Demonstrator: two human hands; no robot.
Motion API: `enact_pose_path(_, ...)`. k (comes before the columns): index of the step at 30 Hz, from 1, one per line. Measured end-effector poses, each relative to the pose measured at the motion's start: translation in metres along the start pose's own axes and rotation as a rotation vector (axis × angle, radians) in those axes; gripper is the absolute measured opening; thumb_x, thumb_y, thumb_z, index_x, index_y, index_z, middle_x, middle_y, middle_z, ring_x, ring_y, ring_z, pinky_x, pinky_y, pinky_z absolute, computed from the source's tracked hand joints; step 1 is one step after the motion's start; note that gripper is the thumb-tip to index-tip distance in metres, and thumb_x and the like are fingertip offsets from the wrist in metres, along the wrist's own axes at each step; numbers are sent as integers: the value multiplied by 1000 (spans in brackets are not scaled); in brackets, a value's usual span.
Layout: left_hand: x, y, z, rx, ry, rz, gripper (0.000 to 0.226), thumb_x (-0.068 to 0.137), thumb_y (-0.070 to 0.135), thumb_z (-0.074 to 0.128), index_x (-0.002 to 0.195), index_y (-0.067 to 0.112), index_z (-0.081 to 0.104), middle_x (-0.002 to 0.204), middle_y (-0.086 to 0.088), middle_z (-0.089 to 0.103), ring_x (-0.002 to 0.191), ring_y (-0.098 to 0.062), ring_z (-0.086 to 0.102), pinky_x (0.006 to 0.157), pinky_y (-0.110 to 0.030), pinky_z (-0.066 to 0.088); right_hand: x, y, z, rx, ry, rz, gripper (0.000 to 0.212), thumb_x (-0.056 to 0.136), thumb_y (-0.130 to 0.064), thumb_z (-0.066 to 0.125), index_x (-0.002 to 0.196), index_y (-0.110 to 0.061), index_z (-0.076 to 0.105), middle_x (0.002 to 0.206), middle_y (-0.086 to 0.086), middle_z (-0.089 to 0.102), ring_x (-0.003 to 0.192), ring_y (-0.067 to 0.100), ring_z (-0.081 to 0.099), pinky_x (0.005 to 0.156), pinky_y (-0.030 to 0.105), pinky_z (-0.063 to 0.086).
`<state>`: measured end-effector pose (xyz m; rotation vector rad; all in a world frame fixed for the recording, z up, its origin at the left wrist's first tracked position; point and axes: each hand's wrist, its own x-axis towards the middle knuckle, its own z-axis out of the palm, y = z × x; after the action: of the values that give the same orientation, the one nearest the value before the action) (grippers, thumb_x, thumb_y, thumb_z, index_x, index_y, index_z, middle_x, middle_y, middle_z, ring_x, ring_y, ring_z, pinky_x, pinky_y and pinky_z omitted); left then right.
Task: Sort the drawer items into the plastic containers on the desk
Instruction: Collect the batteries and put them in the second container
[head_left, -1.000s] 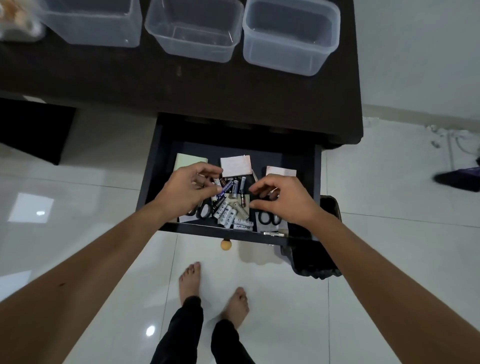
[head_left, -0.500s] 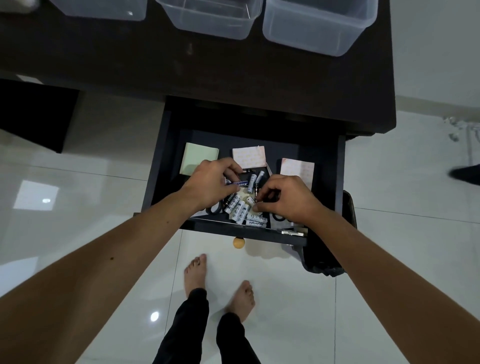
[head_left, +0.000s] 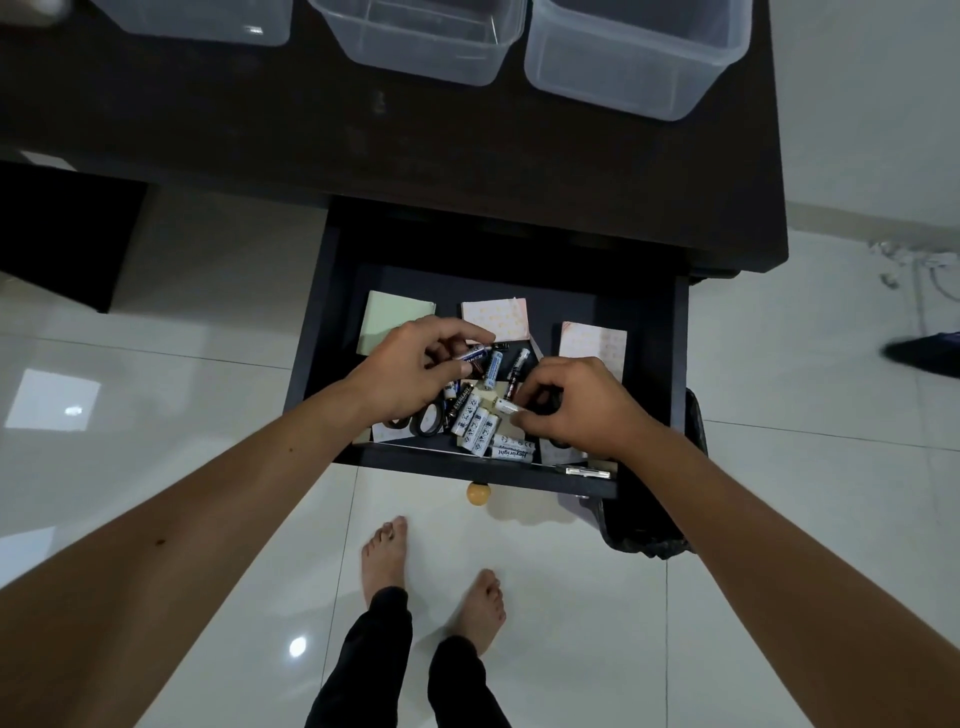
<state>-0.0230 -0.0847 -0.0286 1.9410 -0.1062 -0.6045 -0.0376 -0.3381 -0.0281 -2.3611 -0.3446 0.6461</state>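
Both hands' fingers (head_left: 524, 394) pinch batteries (head_left: 475, 423) inside drawer (head_left: 322, 312).

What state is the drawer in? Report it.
Open: the drawer is pulled out from under the desk, with batteries and notepads exposed.

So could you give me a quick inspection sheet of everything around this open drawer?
Surface: dark desk, drawer pulled out.
Job's things: loose batteries, scissors, three note pads, green and two pale, in the drawer; three clear containers on the desk.
Clutter: nothing seen.
Grips: left hand holds a battery; right hand pinches a white battery.
Cables: white cords on the floor at far right.
Surroundings: white tiled floor, black bin under the drawer, bare feet.
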Motion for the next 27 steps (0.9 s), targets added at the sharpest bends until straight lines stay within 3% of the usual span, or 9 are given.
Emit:
enact_pose_path(4,1,-2,1,29,22,19,44,101,5,66,126,40,71,114,-7,60,103,-27,65,96,-41,60,-6,4,-7,272,86,66,16,82,-14,89,90,-16,76,88,-4,78,76,10,72,71,26,59)
enact_pose_path(7,1,-3,1,-10,2,-15,38,101,7,66,123,39,69,110,-13,67,98,-32,70,89,-51,62,-8,1,-9,404,85,2,39,87,-6,83,121,-21,73,95,2,73,86,21,71,82,30,61)
enact_pose_path(9,0,-1,2,-27,-8,-44,38,101,8,67,119,41,66,106,-18,70,97,-37,70,87,-54,61,-8,0,-9,428,85,4,46,92,-3,76,129,-28,70,98,5,70,88,24,72,85,33,61)
enact_pose_path(13,4,3,6,-62,-26,-76,31,101,2,62,114,30,60,109,-5,75,97,-24,72,92,-48,62,-7,-6,-9,433,85,117,25,95,-2,65,102,-24,72,94,14,75,86,28,77,82,42,64)
enact_pose_path(16,8,8,14,-5,-48,-88,16,103,14,63,106,29,59,104,-13,74,78,-24,68,78,-46,61,-2,-7,-6,348,155,123,12,91,-12,76,89,-23,70,84,5,75,75,20,72,73,33,60)
enact_pose_path(18,12,8,19,128,-41,-76,8,100,30,68,105,28,61,106,-11,74,85,-23,69,81,-46,60,1,-4,-4,274,196,112,15,86,-19,83,90,-26,71,80,-2,72,71,12,67,70,26,56)
enact_pose_path(21,18,9,26,215,5,-86,28,92,43,78,106,25,63,117,0,72,114,-15,65,99,-39,56,5,3,-2,219,191,128,24,82,-25,88,100,-30,73,75,-7,66,65,4,59,67,25,53)
enact_pose_path(24,21,9,29,265,42,-112,38,83,48,86,105,24,66,115,1,72,112,-16,66,96,-39,57,7,9,1,188,170,128,33,80,-30,90,109,-33,74,75,-8,63,67,9,59,69,32,55)
enact_pose_path(27,23,7,29,302,34,-133,34,80,42,90,100,24,70,122,-1,72,116,-18,65,97,-38,56,9,10,2,154,147,113,37,80,-32,90,113,-35,74,77,-8,62,70,11,59,70,35,55)
